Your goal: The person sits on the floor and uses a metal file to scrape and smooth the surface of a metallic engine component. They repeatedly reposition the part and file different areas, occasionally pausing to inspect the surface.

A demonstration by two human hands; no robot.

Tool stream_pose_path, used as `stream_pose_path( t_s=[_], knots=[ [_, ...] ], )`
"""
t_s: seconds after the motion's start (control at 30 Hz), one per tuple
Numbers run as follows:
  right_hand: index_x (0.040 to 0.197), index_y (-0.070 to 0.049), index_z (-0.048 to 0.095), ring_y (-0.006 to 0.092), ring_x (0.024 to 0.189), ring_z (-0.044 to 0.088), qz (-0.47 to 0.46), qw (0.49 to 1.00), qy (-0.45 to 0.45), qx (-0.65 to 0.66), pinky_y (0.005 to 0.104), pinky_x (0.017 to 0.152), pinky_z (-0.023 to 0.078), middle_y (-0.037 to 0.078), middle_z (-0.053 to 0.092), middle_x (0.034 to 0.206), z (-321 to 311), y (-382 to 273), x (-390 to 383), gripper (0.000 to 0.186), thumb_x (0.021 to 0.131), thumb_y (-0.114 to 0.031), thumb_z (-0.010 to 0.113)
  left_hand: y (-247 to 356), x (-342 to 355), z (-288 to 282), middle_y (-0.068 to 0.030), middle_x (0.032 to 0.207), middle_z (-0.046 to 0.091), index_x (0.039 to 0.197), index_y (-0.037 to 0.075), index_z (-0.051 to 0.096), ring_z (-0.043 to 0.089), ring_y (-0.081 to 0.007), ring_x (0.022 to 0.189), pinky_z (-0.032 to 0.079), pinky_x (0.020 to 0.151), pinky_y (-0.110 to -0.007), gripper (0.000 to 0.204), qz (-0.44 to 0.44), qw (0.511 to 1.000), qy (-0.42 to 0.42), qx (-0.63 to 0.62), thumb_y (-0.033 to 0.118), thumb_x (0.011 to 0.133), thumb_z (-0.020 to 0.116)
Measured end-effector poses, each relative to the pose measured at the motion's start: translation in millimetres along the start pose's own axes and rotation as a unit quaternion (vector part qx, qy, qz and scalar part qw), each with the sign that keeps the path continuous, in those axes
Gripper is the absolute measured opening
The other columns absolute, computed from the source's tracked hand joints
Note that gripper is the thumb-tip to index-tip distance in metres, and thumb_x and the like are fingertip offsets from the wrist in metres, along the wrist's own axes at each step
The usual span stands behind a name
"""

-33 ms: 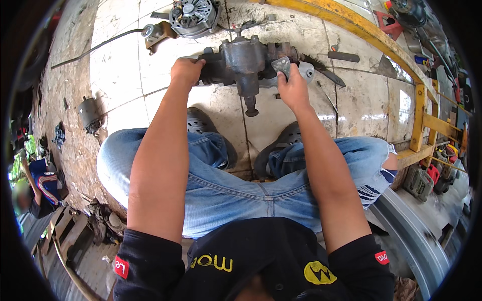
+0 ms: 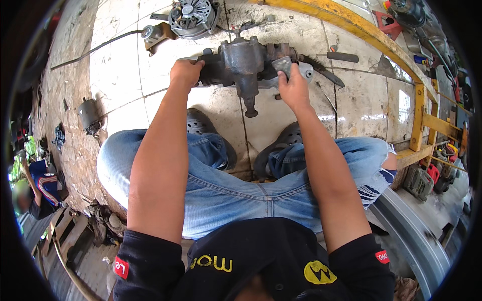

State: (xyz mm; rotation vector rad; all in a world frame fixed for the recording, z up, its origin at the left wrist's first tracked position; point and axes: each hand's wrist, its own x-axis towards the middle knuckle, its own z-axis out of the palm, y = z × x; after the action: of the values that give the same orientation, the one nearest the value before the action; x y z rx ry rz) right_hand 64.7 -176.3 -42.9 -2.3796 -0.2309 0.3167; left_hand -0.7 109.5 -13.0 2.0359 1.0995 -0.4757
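Observation:
A dark, greasy metal gearbox, looking like a steering gearbox, lies across the tiles before my feet, its splined shaft pointing toward me. My left hand is closed round the gearbox's left end, thumb on top. In my right hand is a thin, flat grey piece, pinched between thumb and fingers against the gearbox's right side; its exact kind is unclear. Behind that hand a pale metal part with a round hole shows partly. A dark bristled brush lies just to the right.
An alternator and a small bracketed part lie beyond the gearbox. A dark handle rests on the tiles at right, near a yellow metal frame. A grey cylinder stands at left. Another person is at far left.
The flat grey piece in my right hand has tilted slightly and looks paler. My left hand and the gearbox stay almost where they were.

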Motion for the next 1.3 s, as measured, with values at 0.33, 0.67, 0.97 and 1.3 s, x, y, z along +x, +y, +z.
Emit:
stream_pose_path(
  t_s=[0.33, 0.67, 0.97, 1.3],
  knots=[
    [0.096, -0.003, 0.045, 0.0494, 0.084, 0.057, 0.015, 0.999, 0.014, 0.028, 0.0489, 0.068, 0.046, 0.027, 0.063, 0.084, 1.7, -0.9, -4.1, 0.023, 0.089, -0.021, 0.058, 8.5, -10.3, 0.0, -0.0073, 0.076, 0.067, 0.1, 0.007, 0.071, 0.065, -0.0193, 0.062, 0.052, 0.068, -0.034, 0.036, -0.021, 0.999, 0.02, 0.018, 0.04, 0.091, 0.059],
    [0.102, -0.004, 0.045, 0.0489, 0.089, 0.058, 0.014, 0.999, -0.049, -0.01, 0.0545, 0.076, 0.044, 0.03, 0.062, 0.089, -10.9, 3.6, -3.4, 0.024, 0.091, -0.023, 0.054, -0.1, 2.5, -0.2, -0.0065, 0.078, 0.062, 0.109, 0.001, 0.067, 0.061, -0.0155, 0.064, 0.056, 0.059, -0.03, 0.039, -0.008, 1.0, -0.005, -0.012, 0.034, 0.089, 0.064],
    [0.109, -0.01, 0.057, 0.0397, 0.097, 0.061, -0.008, 0.967, -0.143, -0.213, 0.0493, 0.083, 0.048, 0.02, 0.066, 0.101, -61.1, -28.6, 25.0, 0.026, 0.093, -0.029, 0.051, -0.6, 6.8, 2.4, -0.0099, 0.076, 0.068, 0.088, 0.006, 0.072, 0.066, -0.0222, 0.071, 0.051, 0.071, -0.036, 0.038, -0.013, 1.0, 0.006, 0.023, 0.041, 0.089, 0.06],
    [0.103, -0.013, 0.059, 0.0349, 0.098, 0.062, -0.014, 0.911, -0.197, -0.362, 0.0472, 0.082, 0.049, 0.014, 0.067, 0.099, -65.8, -58.3, 39.6, 0.024, 0.094, -0.033, 0.049, -0.7, 3.3, 1.5, -0.0071, 0.07, 0.065, 0.1, 0.005, 0.071, 0.061, -0.017, 0.058, 0.049, 0.061, -0.033, 0.037, 0.021, 0.997, 0.014, 0.068, 0.04, 0.09, 0.06]
  ],
)
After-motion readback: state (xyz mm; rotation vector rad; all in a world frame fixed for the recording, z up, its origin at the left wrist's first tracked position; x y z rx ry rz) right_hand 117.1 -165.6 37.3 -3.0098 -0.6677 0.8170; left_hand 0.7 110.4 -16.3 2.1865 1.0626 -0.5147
